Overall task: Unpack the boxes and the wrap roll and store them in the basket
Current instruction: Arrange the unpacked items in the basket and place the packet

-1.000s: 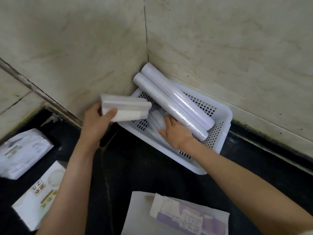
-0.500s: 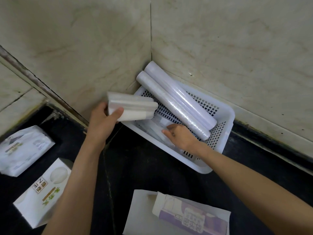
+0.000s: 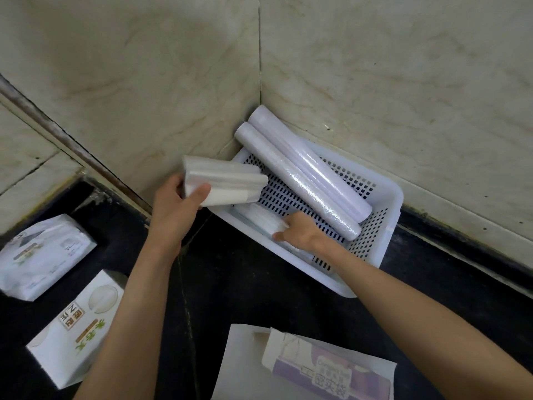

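A white perforated basket (image 3: 388,223) sits in the wall corner on the black counter. Two long wrap rolls (image 3: 305,174) lie diagonally in it, their far ends resting on the rim. My left hand (image 3: 176,209) grips a stack of short white rolls (image 3: 222,180) and holds it over the basket's left corner. Inside the basket, my right hand (image 3: 302,233) rests with fingers curled on a flat white packet (image 3: 264,222) lying along the near wall.
A white box with green print (image 3: 72,327) and a soft white pack (image 3: 40,255) lie at the left on the counter. An opened white and purple box (image 3: 320,368) lies at the bottom. Marble walls close in behind the basket.
My right hand slid from beside the long rolls toward the near wall, moving the flat packet with it. The stack in my left hand stayed over the basket's corner.
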`<state>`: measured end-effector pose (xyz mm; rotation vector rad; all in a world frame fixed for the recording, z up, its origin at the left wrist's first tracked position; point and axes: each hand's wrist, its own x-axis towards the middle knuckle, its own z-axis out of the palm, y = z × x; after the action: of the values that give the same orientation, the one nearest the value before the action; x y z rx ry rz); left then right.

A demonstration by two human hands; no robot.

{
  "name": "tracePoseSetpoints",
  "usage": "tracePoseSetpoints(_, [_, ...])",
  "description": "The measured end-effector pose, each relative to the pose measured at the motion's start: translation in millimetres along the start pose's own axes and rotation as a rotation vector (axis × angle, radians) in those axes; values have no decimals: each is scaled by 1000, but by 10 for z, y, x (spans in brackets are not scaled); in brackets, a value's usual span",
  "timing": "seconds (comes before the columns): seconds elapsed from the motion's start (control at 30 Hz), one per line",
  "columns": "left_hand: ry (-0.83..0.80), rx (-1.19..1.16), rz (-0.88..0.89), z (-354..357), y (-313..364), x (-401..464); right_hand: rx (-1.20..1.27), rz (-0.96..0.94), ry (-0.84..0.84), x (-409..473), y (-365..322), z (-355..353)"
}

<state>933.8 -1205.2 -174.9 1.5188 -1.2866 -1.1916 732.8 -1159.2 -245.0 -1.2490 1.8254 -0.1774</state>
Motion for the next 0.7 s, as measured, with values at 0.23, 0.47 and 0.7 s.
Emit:
tracePoseSetpoints(0.23, [62,122,-20,76,39,33,-15,-60,105,-283,99,-387])
tracePoseSetpoints(0.47, [170,338,78,442,128,57,305,-7,339,-569,322,-811])
tracePoseSetpoints(0.7, [-500,568,-92,891,-33,129,387,-44,259,-536,414,-798])
